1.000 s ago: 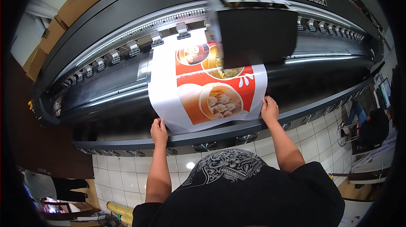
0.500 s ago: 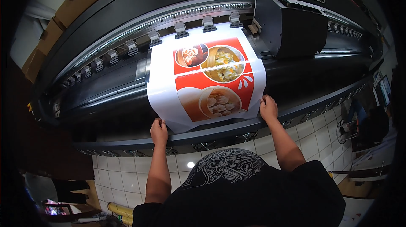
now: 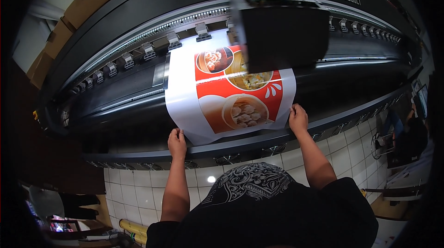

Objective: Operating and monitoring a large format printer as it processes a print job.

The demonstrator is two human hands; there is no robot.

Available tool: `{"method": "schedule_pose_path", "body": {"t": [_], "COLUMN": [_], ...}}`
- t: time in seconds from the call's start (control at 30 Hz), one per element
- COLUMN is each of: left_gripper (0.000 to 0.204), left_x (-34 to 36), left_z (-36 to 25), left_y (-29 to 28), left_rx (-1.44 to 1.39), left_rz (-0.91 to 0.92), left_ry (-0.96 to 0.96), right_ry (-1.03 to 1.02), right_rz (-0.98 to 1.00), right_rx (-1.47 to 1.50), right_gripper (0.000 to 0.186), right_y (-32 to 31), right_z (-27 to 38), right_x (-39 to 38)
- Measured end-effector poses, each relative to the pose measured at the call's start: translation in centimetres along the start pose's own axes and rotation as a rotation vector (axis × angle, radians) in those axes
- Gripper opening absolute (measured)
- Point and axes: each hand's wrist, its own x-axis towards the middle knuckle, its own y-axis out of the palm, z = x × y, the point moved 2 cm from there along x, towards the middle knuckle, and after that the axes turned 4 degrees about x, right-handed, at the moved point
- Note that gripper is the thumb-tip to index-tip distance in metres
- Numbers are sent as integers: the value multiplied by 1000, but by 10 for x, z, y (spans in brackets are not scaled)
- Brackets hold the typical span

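A glossy printed sheet (image 3: pixel 185 114), white-bordered with red panels and pictures of food in round bowls, hangs forward out of a wide black large-format printer (image 3: pixel 134 74). My left hand (image 3: pixel 176 144) pinches its near left corner, fingers closed on the edge. At the near right corner my right hand (image 3: pixel 298 118) grips the other edge, also closed. Between the hands the sheet's lower edge sags slightly. The dark print carriage (image 3: pixel 286 37), a little blurred, stands over the upper right part of the sheet and hides some of the picture.
Metal clamps (image 3: pixel 149 51) line the rail behind the sheet. A row of fans (image 3: pixel 226 159) runs along the printer's front bar. Cardboard boxes (image 3: pixel 92 3) stand at the far left, yellow rolls (image 3: pixel 134 229) lie at the near left, and another person (image 3: pixel 411 137) is at the right.
The print carriage has slid left from beside the sheet to over its upper right part. Both hands keep their hold on the corners; the whole view has shifted slightly.
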Motion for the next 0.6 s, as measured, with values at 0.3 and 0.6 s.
{"method": "schedule_pose_path", "body": {"t": [0.3, 0.6], "left_gripper": [20, 20], "left_x": [5, 5], "left_z": [-2, -2], "left_y": [0, 3], "left_rx": [-47, 89], "left_rz": [41, 96], "left_ry": [-38, -40], "right_ry": [54, 61], "right_rz": [32, 84], "right_rx": [-5, -100], "right_gripper": [10, 10], "right_y": [5, 3], "right_z": [0, 1], "right_x": [4, 5]}}
